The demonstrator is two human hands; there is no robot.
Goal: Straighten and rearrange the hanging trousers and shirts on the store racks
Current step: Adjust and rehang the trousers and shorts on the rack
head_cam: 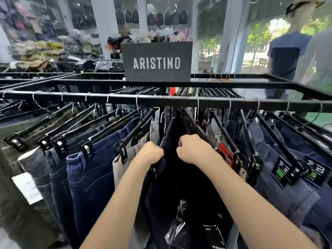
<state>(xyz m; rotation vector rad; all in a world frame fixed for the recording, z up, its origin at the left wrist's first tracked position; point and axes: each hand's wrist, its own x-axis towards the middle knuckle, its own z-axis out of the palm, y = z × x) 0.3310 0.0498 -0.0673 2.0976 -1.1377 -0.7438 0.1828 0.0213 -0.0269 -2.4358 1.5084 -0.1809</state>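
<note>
Centrally on the front rail (161, 100) of a black store rack, a pair of very dark trousers (172, 169) is hanging from a clip hanger, and a person is taking hold of its waistband with both hands. The left hand (151, 153) is curling into a fist around the left side of the dark cloth; the right hand (193, 150) is gripping the right side in the same way, knuckles up, the two fists sitting close together but apart. Just left of the grip, a beige pair (124, 169) is hanging, and beyond it blue jeans (89, 177), darker denim and an olive pair are fanning out toward the left edge, each clamped in a black clip hanger (86, 150). A white paper tag (27, 187) is dangling from one of the grey pairs. To the right, slate-blue trousers (280, 191) are hanging with black labels bearing green stickers, and a red tag (226, 155) is showing just beside the right wrist. Above the rack, a dark sign reading ARISTINO (156, 62) is standing on the frame. A mannequin in a navy T-shirt (285, 51) is standing by the glass front at far right, and backpacks are lining the back wall.
</note>
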